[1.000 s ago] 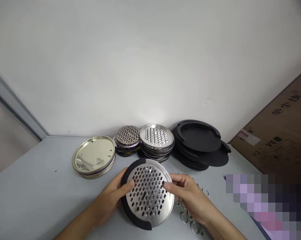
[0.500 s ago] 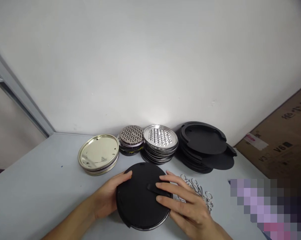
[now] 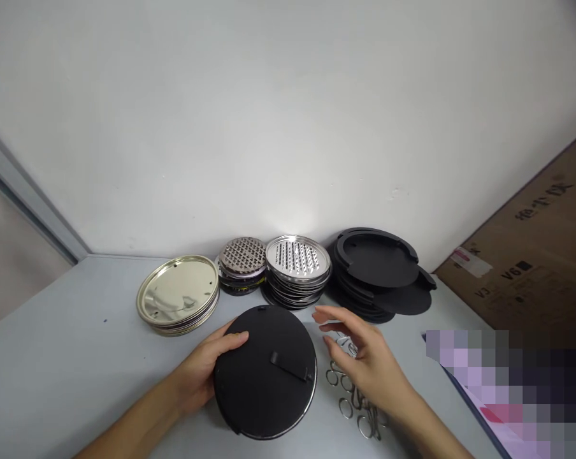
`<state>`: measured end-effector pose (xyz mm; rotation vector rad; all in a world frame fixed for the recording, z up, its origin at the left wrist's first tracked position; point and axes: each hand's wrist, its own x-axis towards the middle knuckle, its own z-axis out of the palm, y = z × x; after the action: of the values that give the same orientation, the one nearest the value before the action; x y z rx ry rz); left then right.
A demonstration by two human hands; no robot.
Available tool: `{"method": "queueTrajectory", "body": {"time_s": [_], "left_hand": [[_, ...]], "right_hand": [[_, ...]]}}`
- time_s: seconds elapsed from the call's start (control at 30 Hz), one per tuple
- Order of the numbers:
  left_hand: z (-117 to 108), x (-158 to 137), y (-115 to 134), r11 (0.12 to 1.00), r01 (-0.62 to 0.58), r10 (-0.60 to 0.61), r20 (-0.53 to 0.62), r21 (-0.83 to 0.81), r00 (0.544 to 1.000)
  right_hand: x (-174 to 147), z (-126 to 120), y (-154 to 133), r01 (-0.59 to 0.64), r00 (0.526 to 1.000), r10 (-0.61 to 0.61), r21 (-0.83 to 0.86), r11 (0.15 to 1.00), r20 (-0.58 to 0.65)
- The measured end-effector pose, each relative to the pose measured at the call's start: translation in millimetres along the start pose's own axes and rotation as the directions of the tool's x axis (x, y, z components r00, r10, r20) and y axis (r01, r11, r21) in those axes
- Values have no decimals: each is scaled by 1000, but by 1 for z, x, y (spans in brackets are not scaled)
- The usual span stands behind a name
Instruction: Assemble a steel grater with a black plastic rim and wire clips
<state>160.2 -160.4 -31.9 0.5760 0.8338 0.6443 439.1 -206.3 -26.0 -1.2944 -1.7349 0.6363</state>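
Note:
My left hand (image 3: 202,366) grips a round black disc (image 3: 252,398) by its left edge, with the thumb on top and the fingers mostly hidden. The disc is tilted towards me and shows a thin shiny rim at the lower right. On its face lies a narrow black strip (image 3: 290,366), slanting down to a small slot near the right edge. Off the disc, to its right, my right hand (image 3: 367,357) hangs with fingers curved apart and nothing between them. Below and behind this hand is a pile of bent metal wire pieces with round loops (image 3: 346,408), partly covered by it.
Along the wall stand stacks of gold-coloured round plates (image 3: 178,290), small perforated discs (image 3: 243,256), silver grater discs (image 3: 298,258) and black discs with raised curved edges (image 3: 381,258). A cardboard box (image 3: 522,255) stands at the right, behind a blurred patch.
My right hand has lifted off the disc and moved right, uncovering the strip and its slot. The left hand keeps its hold. The view has shifted slightly.

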Motion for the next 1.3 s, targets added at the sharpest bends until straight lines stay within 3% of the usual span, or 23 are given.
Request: {"method": "queueTrajectory", "body": {"time_s": [0.13, 0.27, 0.4, 0.83, 1.03, 1.2, 1.3], "left_hand": [[-1, 1, 0, 999, 2, -1, -16, 32, 1000], [-3, 2, 0, 996, 14, -11, -33, 90, 999], [-6, 2, -1, 987, -11, 16, -31, 159, 999], [-8, 1, -1, 862, -84, 139, -73, 501, 988], [-7, 3, 7, 567, -158, 306, -29, 809, 952], [-12, 4, 11, 284, -73, 420, -55, 956, 906], [-15, 5, 10, 183, -22, 429, -60, 983, 901]], "right_hand": [[10, -26, 5, -201, 979, 202, -31, 979, 34], [14, -38, 15, -318, 937, 340, -212, 924, 80], [15, -40, 23, -326, 931, 364, -372, 869, 35], [15, -37, 32, -338, 920, 391, -507, 793, -2], [13, -43, 35, -339, 914, 404, -521, 784, 14], [13, -42, 31, -322, 915, 401, -510, 798, 50], [12, -42, 27, -305, 918, 390, -496, 813, 75]]}}
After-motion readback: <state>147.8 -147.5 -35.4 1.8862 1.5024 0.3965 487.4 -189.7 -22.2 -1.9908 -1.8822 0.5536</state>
